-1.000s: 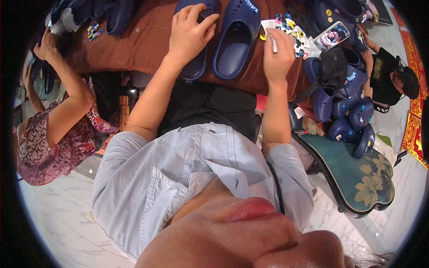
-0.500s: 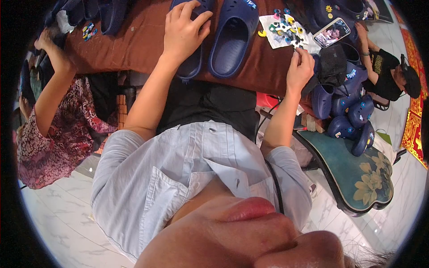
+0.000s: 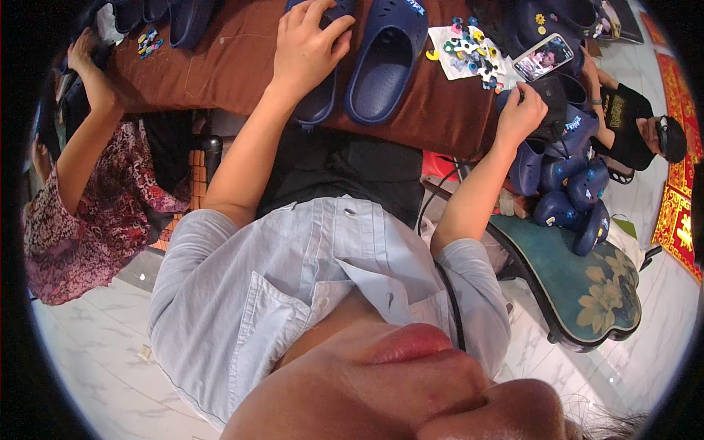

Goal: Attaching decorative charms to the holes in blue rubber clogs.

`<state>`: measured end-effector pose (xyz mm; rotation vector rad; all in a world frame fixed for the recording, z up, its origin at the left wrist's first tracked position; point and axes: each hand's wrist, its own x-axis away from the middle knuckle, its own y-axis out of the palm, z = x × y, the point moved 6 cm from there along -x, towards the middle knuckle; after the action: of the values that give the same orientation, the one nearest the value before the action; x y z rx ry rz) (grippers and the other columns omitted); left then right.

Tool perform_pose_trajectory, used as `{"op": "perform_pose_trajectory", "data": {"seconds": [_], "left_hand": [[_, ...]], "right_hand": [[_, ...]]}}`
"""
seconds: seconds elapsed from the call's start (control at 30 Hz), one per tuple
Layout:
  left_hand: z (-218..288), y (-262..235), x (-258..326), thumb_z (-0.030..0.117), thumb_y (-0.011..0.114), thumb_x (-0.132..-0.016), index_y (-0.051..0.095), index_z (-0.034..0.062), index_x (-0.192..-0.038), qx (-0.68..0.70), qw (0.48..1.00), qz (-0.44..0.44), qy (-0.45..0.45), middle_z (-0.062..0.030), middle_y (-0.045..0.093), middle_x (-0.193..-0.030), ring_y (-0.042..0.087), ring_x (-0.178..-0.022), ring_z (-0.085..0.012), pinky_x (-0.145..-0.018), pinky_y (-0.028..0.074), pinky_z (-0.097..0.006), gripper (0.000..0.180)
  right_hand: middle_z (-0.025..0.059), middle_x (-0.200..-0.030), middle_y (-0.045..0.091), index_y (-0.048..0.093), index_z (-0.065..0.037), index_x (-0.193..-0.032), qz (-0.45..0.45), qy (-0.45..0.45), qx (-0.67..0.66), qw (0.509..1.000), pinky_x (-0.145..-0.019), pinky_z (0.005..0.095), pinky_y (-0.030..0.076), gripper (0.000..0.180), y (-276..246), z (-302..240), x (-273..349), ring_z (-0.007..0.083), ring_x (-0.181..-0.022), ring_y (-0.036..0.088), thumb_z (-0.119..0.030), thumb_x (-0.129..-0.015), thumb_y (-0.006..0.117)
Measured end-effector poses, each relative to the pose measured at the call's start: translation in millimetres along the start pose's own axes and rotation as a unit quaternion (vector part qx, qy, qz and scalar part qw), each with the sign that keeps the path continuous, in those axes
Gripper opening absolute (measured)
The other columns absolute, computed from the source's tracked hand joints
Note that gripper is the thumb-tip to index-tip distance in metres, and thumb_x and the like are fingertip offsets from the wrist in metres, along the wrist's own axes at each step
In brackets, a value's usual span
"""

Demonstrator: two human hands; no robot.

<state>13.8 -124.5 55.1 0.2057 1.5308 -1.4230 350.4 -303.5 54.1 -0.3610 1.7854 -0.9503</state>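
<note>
Left grip (image 3: 308,51), the person's bare left hand, is at 12 o'clock, its thumb and index finger well apart, its other fingers bent over a navy clog (image 3: 317,103); no small item shows in it, and how firmly it touches the shoe cannot be told. Right grip (image 3: 522,117) is at 2 o'clock, near a black cloth-like item (image 3: 550,95), its fingers bent and fairly narrow; whether it pinches anything is too small to tell. As far as can be judged, work is partway along: at 12 o'clock, just beside the first shoe, a second navy clog (image 3: 380,81) carries a blue-and-white charm (image 3: 412,6) at its toe end, while the first shoe's toe is hidden by the hand and the picture's edge. Many loose charms (image 3: 473,51) remain on a white sheet (image 3: 442,35) at 1 o'clock, upon the brown-covered worktop (image 3: 220,81); one yellow charm (image 3: 433,55) lies just beside the sheet. At 3 o'clock sits a pile of navy clogs (image 3: 587,183), several with charms fitted. A phone (image 3: 544,57) lies between 1 and 2 o'clock. One co-worker (image 3: 88,198) in patterned clothing is at 9 o'clock; another (image 3: 631,128), in black, is between 2 and 3.
</note>
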Motion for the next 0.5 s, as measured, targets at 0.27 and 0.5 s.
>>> {"op": "perform_pose_trajectory", "data": {"seconds": [0.27,0.5], "left_hand": [[-2,0,1,0.017,0.074,-0.078,0.072,0.0204,-0.105,-0.006,1.0,-0.002,-0.008,-0.0061,0.06,-0.119,0.056,-0.112,-0.0289,-0.091,0.046,-0.043,0.028],[-2,0,2,0.018,0.074,-0.078,0.071,0.0207,-0.106,-0.009,1.0,-0.008,-0.006,-0.0062,0.06,-0.119,0.056,-0.113,-0.029,-0.091,0.046,-0.043,0.028]], "right_hand": [[0.0103,-0.101,0.07,0.074,-0.01,-0.101,-0.227,-0.011,0.099,0.969,-0.086,0.0506,0.044,0.028,51,-16,0,0.0325,-0.103,0.059,-0.022,-0.077,0.078],[0.0097,-0.1,0.07,0.072,-0.009,-0.103,-0.18,-0.018,0.124,0.976,-0.088,0.0482,0.041,0.028,60,-17,2,0.031,-0.102,0.06,-0.023,-0.079,0.076]]}}
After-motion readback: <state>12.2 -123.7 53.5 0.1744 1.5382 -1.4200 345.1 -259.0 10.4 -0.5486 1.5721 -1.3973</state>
